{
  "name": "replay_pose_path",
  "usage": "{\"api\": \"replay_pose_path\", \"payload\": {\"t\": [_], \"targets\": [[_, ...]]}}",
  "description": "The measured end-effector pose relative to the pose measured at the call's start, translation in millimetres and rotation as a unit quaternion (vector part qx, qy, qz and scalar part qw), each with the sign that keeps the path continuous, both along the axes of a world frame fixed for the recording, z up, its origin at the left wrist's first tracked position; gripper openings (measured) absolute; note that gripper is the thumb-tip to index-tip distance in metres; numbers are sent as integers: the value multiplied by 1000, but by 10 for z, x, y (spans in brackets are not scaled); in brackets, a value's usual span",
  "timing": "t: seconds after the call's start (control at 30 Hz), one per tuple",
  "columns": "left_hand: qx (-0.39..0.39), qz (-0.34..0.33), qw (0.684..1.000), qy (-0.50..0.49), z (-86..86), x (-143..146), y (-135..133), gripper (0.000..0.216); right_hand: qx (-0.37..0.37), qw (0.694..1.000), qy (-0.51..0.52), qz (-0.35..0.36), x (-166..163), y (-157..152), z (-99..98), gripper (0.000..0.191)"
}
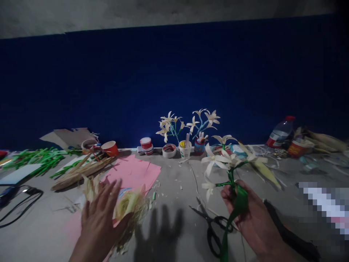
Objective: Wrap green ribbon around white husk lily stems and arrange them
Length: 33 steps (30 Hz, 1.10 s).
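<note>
My right hand (253, 214) grips the green-wrapped stem of a handmade flower spray (218, 160) with several pale petals. A loose end of green ribbon (236, 209) hangs from the stem down past my palm. Black-handled scissors (211, 227) lie on the table just left of that hand, blades pointing up and left. On the other side, my left hand (99, 222) is spread with its fingers apart, over or beside dry corn husks (128, 205) and pink paper (133, 169). Whether it touches them I cannot tell.
Two similar flower sprays (169, 125) stand against the blue wall, near a white cup (185, 149) and a red-and-white jar (146, 145). Green wrapped stems (40, 160) and a black cable (24, 203) lie left. A plastic bottle (280, 133) stands at the back right.
</note>
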<state>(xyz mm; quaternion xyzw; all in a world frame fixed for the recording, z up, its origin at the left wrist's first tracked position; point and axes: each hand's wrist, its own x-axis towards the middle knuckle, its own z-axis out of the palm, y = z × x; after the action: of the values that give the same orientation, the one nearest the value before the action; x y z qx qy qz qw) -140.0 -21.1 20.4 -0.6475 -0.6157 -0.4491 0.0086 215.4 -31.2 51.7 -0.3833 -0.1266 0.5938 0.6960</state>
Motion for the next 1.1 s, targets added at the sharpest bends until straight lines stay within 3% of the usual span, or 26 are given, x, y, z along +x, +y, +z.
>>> {"api": "replay_pose_path", "payload": {"t": [0.1,0.17,0.23,0.33,0.43,0.53,0.7,0.87,1.0,1.1], "targets": [[60,-76,987,127,-6,78,-70,13,4,999,38,37,-9,-47,42,41],[68,-135,983,107,-9,327,-119,27,9,997,53,56,-25,-79,88,42],[72,-133,985,88,12,701,-164,36,-1,996,65,69,-46,-105,131,43],[89,-210,973,-18,91,1340,-209,18,-28,995,70,66,-78,-135,155,47],[140,-288,946,-44,165,1836,-206,9,-27,996,61,63,-106,-159,122,48],[111,-259,958,-47,170,2079,-166,10,-5,996,54,69,-144,-182,87,46],[34,-247,962,-114,90,2204,-132,16,26,998,30,41,-211,-180,82,39],[-30,-327,934,-142,126,2221,-168,12,41,998,0,37,-168,-141,6,36],[-82,-316,921,-211,132,1873,-136,18,23,999,31,-2,-62,-127,71,46],[-104,-205,930,-285,80,1371,-63,28,-8,996,55,-66,51,-110,185,49]]}}
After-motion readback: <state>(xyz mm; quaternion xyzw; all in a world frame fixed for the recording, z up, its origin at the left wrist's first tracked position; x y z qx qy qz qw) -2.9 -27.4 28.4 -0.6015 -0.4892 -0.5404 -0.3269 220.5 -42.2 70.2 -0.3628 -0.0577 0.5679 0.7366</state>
